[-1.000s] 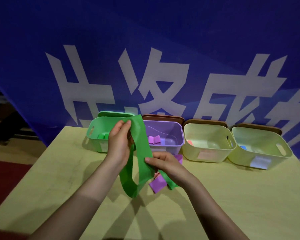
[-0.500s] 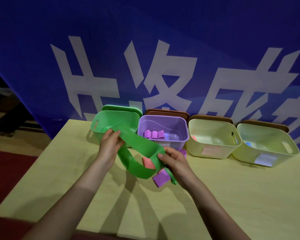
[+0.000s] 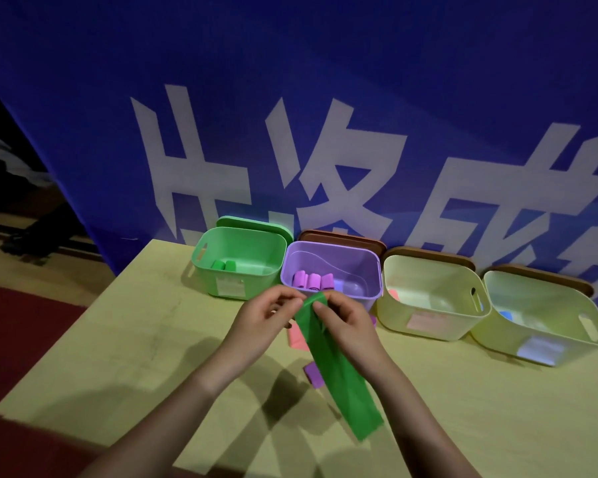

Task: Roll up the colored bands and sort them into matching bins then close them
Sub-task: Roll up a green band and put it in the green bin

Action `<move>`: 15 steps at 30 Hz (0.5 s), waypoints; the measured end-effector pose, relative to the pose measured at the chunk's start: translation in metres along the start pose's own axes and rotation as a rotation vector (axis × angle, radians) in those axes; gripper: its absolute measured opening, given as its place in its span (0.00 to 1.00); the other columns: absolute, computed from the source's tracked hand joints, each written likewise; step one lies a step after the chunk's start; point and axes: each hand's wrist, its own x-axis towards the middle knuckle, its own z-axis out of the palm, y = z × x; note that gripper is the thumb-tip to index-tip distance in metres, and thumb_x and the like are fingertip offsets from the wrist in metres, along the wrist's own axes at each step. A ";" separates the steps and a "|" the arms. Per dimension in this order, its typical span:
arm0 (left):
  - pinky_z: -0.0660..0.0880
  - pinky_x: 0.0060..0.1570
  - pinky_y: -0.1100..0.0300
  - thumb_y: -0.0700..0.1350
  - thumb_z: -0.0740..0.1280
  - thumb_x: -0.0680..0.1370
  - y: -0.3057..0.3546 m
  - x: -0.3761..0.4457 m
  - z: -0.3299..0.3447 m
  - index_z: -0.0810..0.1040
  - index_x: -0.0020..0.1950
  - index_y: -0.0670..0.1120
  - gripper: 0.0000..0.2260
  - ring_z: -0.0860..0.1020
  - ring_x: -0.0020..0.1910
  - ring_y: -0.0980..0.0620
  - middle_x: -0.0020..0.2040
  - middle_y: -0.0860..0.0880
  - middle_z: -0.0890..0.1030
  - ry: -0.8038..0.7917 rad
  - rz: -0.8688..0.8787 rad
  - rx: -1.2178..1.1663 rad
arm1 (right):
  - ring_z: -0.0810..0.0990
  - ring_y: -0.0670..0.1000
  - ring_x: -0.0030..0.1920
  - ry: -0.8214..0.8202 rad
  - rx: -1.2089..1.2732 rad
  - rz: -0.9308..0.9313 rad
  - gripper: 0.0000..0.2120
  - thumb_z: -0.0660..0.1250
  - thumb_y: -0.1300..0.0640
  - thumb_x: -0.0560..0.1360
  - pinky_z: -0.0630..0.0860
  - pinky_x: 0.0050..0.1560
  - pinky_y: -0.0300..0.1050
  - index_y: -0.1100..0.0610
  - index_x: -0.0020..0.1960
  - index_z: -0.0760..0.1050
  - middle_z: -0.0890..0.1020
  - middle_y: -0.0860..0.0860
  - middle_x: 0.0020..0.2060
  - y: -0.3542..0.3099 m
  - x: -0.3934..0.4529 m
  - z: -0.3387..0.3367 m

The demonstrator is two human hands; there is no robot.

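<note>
You've got the green band point(image 3: 339, 367) pinched at its top end now, both hands together: left hand point(image 3: 263, 319) w/ thumb and forefinger curled onto the left corner, right hand point(image 3: 346, 322) w/ fingertips point(image 3: 320, 307) curled onto the right corner. A sec ago your hands were well apart and the band sagged in a wide loop between them; half a sec before that the left held one end high. Now the loop's gone and the band hangs flat as one strip, from your fingers down toward you, free end low and to the right of your right wrist. My read: that's the setup for the first fold, so rolling is about to start, not yet begun. No roll visible at your fingertips. Just beyond your fingers sits the purple bin point(image 3: 332, 270) w/ three purple rolls in it; beyond and left of your left fingers is the green bin point(image 3: 239, 263), two green rolls already inside, so that's where this one goes. Right of your right hand are two pale bins point(image 3: 432, 298) and point(image 3: 539, 315), one w/ smth pink inside, the other w/ smth blue. All four bins are open, lids propped behind. Under your hands on the table point(image 3: 118, 339) lie a pink band point(image 3: 297, 339) and a purple band point(image 3: 313, 374), both unrolled, so plenty left. Likely risk: the strip is thin and limp, so the first turn could go crooked.
</note>
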 end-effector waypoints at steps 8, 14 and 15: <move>0.73 0.39 0.71 0.35 0.70 0.75 -0.009 -0.006 0.006 0.81 0.43 0.55 0.13 0.79 0.37 0.62 0.37 0.57 0.83 0.063 0.083 0.125 | 0.79 0.48 0.37 0.139 0.026 0.041 0.02 0.68 0.66 0.75 0.74 0.40 0.42 0.62 0.43 0.79 0.82 0.54 0.35 0.008 -0.009 0.002; 0.72 0.37 0.70 0.37 0.68 0.76 -0.011 -0.008 0.013 0.79 0.41 0.55 0.12 0.77 0.36 0.62 0.37 0.53 0.82 0.073 0.121 0.181 | 0.72 0.52 0.37 0.249 0.067 0.084 0.10 0.73 0.62 0.72 0.71 0.41 0.47 0.55 0.47 0.73 0.74 0.57 0.35 0.017 -0.015 0.003; 0.72 0.37 0.69 0.38 0.68 0.76 -0.011 -0.008 0.014 0.79 0.41 0.55 0.12 0.77 0.36 0.61 0.37 0.53 0.82 0.070 0.126 0.183 | 0.73 0.49 0.39 0.244 0.051 0.069 0.10 0.73 0.59 0.71 0.72 0.43 0.43 0.53 0.49 0.74 0.75 0.54 0.37 0.018 -0.015 0.002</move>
